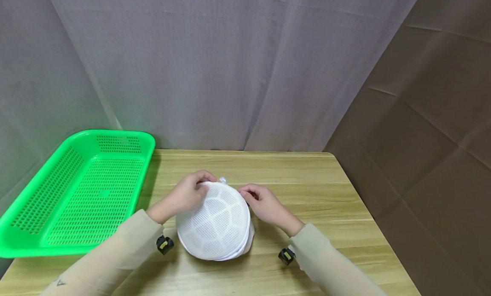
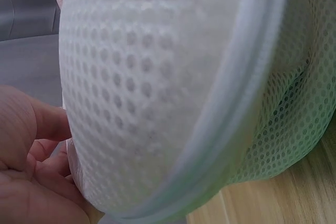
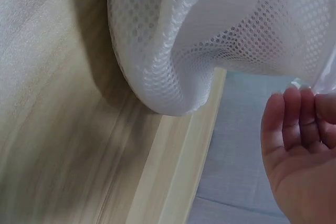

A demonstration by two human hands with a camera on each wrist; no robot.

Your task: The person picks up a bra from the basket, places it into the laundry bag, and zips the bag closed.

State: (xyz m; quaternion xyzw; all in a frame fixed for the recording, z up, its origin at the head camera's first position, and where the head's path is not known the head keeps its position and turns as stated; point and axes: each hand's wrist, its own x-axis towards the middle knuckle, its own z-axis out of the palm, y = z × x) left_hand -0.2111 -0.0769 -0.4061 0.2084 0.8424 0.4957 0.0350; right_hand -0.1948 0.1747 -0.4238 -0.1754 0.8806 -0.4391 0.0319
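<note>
A round white mesh laundry bag (image 1: 216, 230) with a piped rim is tilted up above the table in the head view, its flat end towards me. My left hand (image 1: 187, 193) grips its upper left edge, the thumb over the front mesh. At the upper right rim, my right hand (image 1: 265, 204) pinches the edge between thumb and fingers. The left wrist view shows the bag's mesh (image 2: 126, 87) close up, with the left fingers (image 2: 50, 161) at its edge. Soft side mesh (image 3: 194, 40) sags in folds in the right wrist view. A small clear tab (image 1: 222, 180) sticks out at the top.
A green plastic basket (image 1: 143, 176) with perforated walls stands on the left of the wooden table (image 1: 307, 172). Grey curtain (image 1: 192, 74) hangs behind the table, and a brown cloth wall (image 1: 429, 138) runs along the right side.
</note>
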